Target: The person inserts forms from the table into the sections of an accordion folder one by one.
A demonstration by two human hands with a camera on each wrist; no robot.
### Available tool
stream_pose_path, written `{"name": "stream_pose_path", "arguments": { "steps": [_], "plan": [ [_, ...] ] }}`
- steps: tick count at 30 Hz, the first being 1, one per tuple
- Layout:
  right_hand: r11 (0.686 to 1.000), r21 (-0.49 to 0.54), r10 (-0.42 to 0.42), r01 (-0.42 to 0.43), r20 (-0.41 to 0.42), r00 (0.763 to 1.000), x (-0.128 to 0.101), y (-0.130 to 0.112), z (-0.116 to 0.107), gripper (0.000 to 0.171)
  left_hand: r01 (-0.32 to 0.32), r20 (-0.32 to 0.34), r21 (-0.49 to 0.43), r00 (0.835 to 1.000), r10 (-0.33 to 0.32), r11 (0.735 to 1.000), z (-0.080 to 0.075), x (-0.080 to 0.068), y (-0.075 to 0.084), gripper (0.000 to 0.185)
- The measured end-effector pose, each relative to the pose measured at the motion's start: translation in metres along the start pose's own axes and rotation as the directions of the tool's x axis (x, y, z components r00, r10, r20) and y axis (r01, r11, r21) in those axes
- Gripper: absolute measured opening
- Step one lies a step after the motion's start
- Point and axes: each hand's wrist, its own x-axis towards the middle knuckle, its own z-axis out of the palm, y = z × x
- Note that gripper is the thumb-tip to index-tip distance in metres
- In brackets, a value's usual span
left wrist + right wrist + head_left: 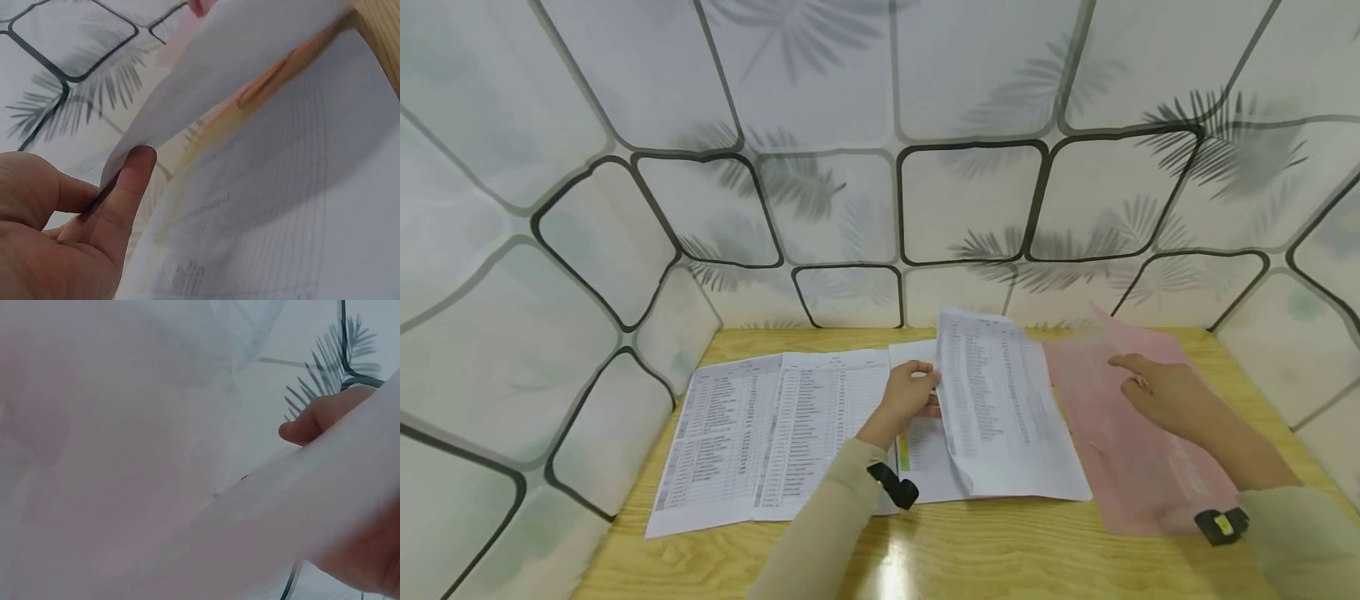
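My left hand (910, 396) pinches the left edge of a printed sheet (1000, 400) between thumb and fingers. The left wrist view shows this sheet (187, 81) lifted, with more printed paper (262, 187) below. To the right, a translucent pink plastic folder (1120, 467) lies partly raised beside the sheet. My right hand (1172, 400) grips its film, index finger pointing left. In the right wrist view, the pale film (250, 531) passes between the thumb-side digit (312, 422) and the palm, hiding much of the hand.
Two printed table sheets (820, 417) lie side by side at the left of the wooden table (925, 550). A yellow-green strip (903, 450) shows on the paper under the lifted sheet. Patterned fabric walls (970, 208) enclose the table's back and sides.
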Motion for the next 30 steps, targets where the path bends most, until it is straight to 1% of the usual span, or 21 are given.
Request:
{"name": "stream_pose_path", "arguments": {
  "steps": [2,4,10,14,17,21,27,30],
  "plan": [
    [1.0,0.0,0.013,-0.013,0.025,1.0,0.001,0.001,-0.001,0.039,-0.013,-0.003,-0.035,1.0,0.013,0.999,0.002,-0.001,0.004,0.022],
    [1.0,-0.012,0.017,-0.017,0.029,0.999,0.001,0.002,-0.001,0.04,-0.026,-0.002,-0.052,1.0,0.026,0.998,0.004,-0.003,0.008,0.022],
    [0.999,-0.039,0.009,-0.009,-0.014,1.0,0.0,0.003,-0.002,0.042,-0.041,0.027,-0.084,0.999,0.043,0.996,0.011,-0.007,0.015,0.023],
    [0.998,-0.029,0.055,-0.054,0.024,0.998,-0.001,0.002,-0.007,0.043,-0.031,0.054,-0.111,0.998,0.037,0.993,0.016,-0.009,0.017,0.021],
    [0.996,-0.011,0.091,-0.09,0.068,0.994,-0.001,0.002,-0.011,0.044,-0.022,0.076,-0.134,0.997,0.032,0.991,0.021,-0.008,0.017,0.021],
    [0.994,-0.002,0.111,-0.112,0.094,0.989,-0.001,0.002,-0.012,0.045,-0.017,0.087,-0.149,0.996,0.03,0.989,0.029,-0.007,0.018,0.021],
    [0.994,0.008,0.112,-0.113,0.077,0.991,0.0,0.003,-0.011,0.043,0.005,0.097,-0.169,0.995,0.012,0.986,0.038,-0.004,0.022,0.021],
    [0.995,0.005,0.097,-0.098,0.057,0.994,0.002,0.003,-0.011,0.042,0.006,0.091,-0.178,0.996,0.011,0.984,0.042,-0.002,0.023,0.022]
  ]
}}
